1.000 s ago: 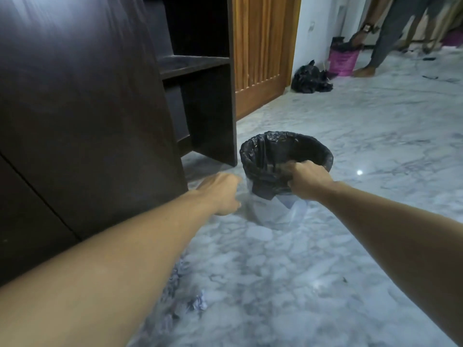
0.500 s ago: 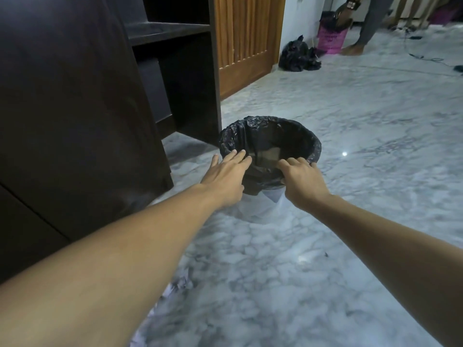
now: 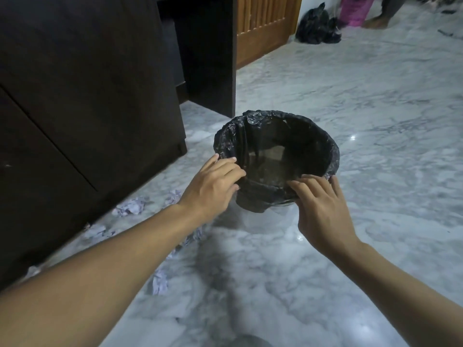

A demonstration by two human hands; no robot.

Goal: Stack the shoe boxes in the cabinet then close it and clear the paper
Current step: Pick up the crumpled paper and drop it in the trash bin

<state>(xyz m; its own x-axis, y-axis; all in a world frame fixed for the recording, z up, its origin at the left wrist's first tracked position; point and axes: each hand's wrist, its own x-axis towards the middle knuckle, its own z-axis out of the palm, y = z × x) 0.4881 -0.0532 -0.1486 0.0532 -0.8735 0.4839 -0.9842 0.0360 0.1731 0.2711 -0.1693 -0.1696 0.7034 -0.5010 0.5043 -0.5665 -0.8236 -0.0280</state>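
A small waste bin (image 3: 288, 115) lined with a black plastic bag is in the middle of the view, over the marble floor. My left hand (image 3: 213, 186) grips its near left rim, fingers curled over the liner. On the near right rim my right hand (image 3: 323, 211) holds with fingers spread. The bin's lower part is blurred with a shadow beneath it; whether it touches the floor is unclear. Crumpled paper balls (image 3: 131, 206) lie on the floor along the foot of the dark wooden cabinet (image 3: 87, 83), with another paper ball (image 3: 160, 284) under my left forearm.
The cabinet's side panel and an open compartment (image 3: 205, 58) stand just behind the bin. A wooden door (image 3: 263, 21), a black bag (image 3: 317, 28), a pink bucket (image 3: 354, 11) and a person's foot (image 3: 375, 21) are at the far end.
The bin has come toward me and away from the cabinet with both hands on its rim. My left hand went from beside the bin onto its rim. More crumpled paper shows now.
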